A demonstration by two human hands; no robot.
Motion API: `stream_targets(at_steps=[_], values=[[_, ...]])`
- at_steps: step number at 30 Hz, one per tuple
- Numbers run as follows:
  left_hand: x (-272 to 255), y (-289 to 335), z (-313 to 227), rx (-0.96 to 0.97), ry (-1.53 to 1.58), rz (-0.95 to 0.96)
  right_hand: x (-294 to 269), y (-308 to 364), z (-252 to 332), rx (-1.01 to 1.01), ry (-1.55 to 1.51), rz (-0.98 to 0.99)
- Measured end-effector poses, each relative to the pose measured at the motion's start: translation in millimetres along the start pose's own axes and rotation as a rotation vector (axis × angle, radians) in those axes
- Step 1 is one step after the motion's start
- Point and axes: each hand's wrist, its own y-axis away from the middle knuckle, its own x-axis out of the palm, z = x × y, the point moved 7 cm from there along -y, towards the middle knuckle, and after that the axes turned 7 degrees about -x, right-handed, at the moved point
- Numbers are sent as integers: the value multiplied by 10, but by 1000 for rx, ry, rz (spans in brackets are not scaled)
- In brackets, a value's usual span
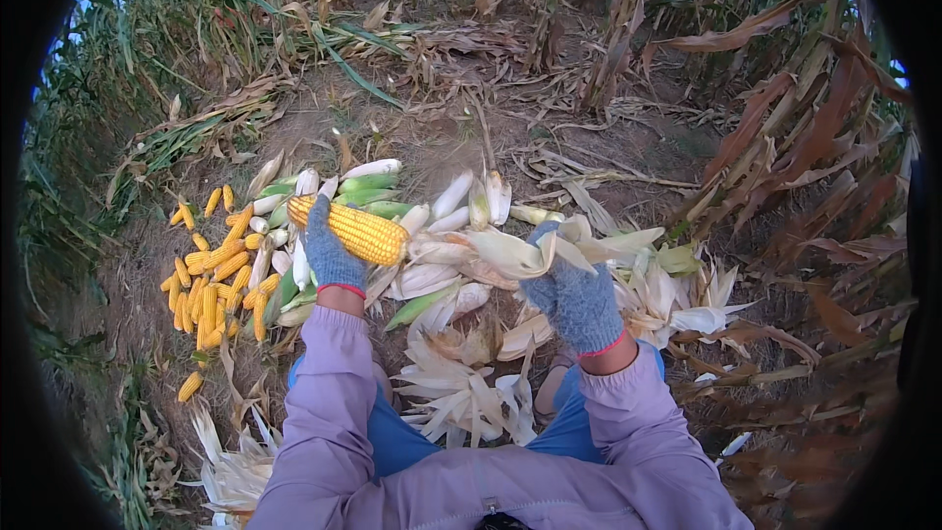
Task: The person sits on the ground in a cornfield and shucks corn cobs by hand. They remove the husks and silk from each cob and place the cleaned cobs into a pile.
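- Yellow corn cob [368, 234]: kernels bare, in left hand [332, 253], thumb over its left end, bulk jutting right.
- Left fingers wrapped around cob.
- Right hand [579, 302], gray knit glove, apart from cob; fingers curled closed on papery husk [510, 253].
- Shucked cobs [211, 285] heaped left.
- Open dirt [427, 132] beyond unhusked ears [371, 183].

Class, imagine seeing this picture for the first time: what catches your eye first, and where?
The large yellow corn ear stands out first, left of centre in the gloved left hand. To its right, the gloved right hand holds pale husk leaves. Farther left lies a heap of bare yellow ears.
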Motion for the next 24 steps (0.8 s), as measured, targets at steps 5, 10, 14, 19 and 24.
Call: stream_targets(at_steps=[5, 10, 14, 19, 24], values=[[128, 404, 44, -55, -71, 83, -1004, 668, -2146, 609, -988, -1069], [290, 560, 331, -49, -251, 313, -270, 594, -1769, 980, -1251, -1043], [483, 750, 453, -105, -236, 452, 898, 570, -934, 985, -1146, -97], [611, 817, 617, -192, -87, 570, 1464, 518, -355, 619, -782, 414], [475, 650, 626, -245, -173, 481, 1527, 561, -301, 800, -1032, 298]])
